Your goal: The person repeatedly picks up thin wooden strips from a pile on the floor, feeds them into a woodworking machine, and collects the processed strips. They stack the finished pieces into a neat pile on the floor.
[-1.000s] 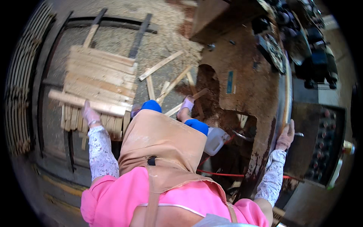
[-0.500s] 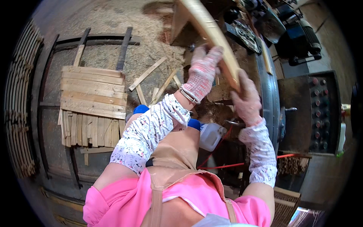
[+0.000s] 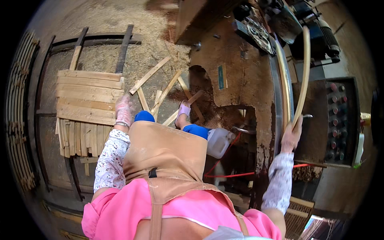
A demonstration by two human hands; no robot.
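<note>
My right hand (image 3: pixel 291 138), in a pale knit glove, grips the near end of a long, slightly curved wooden strip (image 3: pixel 306 68) that stretches away beside the machine. A second wooden strip (image 3: pixel 283 76) lies along the metal edge of the machine table, its near end close to the same hand. At the right border of a stack of wooden boards (image 3: pixel 88 96) is my left hand (image 3: pixel 124 109), gloved in pink and white. Motion smears its fingers, so whether they touch the boards cannot be made out. The upper boards lie crosswise over the lower ones.
Loose wood offcuts (image 3: pixel 150 76) lie on the sawdust-strewn floor. A brown machine table (image 3: pixel 244 80) with a motor (image 3: pixel 328 36) stands on the right, near a button panel (image 3: pixel 338 120). Beside my knee are a white jug (image 3: pixel 219 143) and a red hose (image 3: pixel 236 175). More stacked strips (image 3: pixel 22 112) line the far left.
Both hands were on one strip over the machine; now the left has let go and swung left to the board stack. The right has moved right and nearer, holding a strip.
</note>
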